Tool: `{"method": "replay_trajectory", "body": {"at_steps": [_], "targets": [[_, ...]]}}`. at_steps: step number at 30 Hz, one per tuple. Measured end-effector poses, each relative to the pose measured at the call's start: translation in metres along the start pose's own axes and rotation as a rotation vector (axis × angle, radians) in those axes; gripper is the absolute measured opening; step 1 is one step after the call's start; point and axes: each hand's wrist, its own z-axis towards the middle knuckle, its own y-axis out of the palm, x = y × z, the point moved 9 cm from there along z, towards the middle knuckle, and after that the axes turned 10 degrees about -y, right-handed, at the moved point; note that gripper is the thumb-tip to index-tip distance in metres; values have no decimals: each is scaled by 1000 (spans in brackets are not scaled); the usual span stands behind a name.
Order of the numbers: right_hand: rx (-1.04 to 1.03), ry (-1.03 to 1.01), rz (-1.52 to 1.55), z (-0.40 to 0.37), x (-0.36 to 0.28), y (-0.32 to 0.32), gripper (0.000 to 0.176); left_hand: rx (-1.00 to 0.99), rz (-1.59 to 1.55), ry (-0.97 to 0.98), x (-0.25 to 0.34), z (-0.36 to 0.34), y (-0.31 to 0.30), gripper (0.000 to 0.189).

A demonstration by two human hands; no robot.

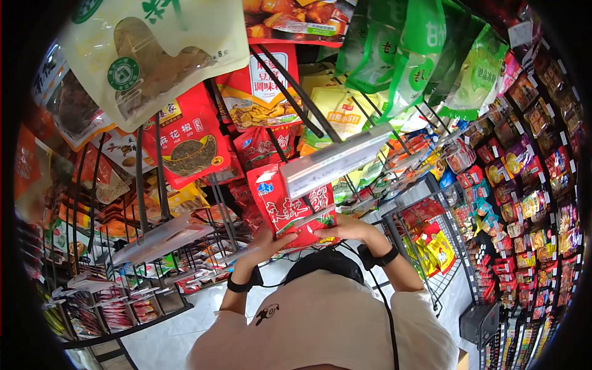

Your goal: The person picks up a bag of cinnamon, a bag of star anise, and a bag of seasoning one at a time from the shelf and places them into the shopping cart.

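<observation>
A red seasoning packet [287, 203] with large white characters is held upright in front of my chest, near the hanging racks. My left hand [266, 244] grips its lower left edge, thumb across the front. My right hand [350, 228] grips the lower right edge the same way. The fingers behind the packet are hidden. A price-label holder [339, 159] on a hook juts out just above and partly overlaps the packet's upper right. Behind it hang more red packets [262, 145].
Pouches [154, 55] hang close overhead on long metal hooks. More label holders [161, 237] stick out at left. A wire basket cart [453, 271] holding red and yellow packets stands at right. Beyond it rises a full snack shelf [524, 185]. Pale floor tiles [213, 308] show below.
</observation>
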Motion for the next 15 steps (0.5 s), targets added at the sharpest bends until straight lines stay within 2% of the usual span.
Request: {"method": "replay_trajectory", "body": {"at_steps": [1,4,5,8,12,13,15], "targets": [[-30,-13,-62,-4,-5,2,54,37,67,71,11,-6,0,48],[-94,-2,-111,-20,-20,8,54,3,-68,23,15,-17,12,44],[-129,-2,-139,-24,-16,9,56,-18,-72,66,25,-20,16,43],[-233,118,-272,-45,-34,12,58,-368,-120,-67,30,-31,42,49],[-187,-5,-176,-68,-40,15,57,-794,-171,-271,25,-50,75,61],[-151,8,-190,-75,-41,14,56,-731,-69,-48,47,-47,77,59],[-134,43,-337,-87,-31,13,55,-805,80,2,39,-52,92,55]]}}
